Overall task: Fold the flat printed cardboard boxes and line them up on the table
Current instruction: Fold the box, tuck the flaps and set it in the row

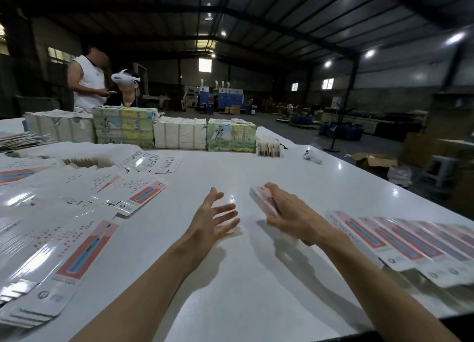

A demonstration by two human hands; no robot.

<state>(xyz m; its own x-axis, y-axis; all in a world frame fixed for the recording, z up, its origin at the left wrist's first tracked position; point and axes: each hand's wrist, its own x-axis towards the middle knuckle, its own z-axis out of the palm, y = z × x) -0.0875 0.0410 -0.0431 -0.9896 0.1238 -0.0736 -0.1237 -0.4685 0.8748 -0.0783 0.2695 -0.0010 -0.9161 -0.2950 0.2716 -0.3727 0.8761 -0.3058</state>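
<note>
The right hand (287, 213) grips a slim pink-and-white printed cardboard box (264, 200) above the glossy white table (256, 277), between the fanned pile of flat printed blanks (77, 234) on the left and the row of folded boxes (410, 241) on the right. The left hand (213, 221) hovers open, fingers spread. Thin card looks light, slick and easily creased; best held along its long edges

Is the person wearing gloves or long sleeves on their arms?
No. The left hand and the right hand are both bare, with no gloves, rings, watch or bracelets showing. Both forearms are bare too; no sleeve reaches into view.
</note>
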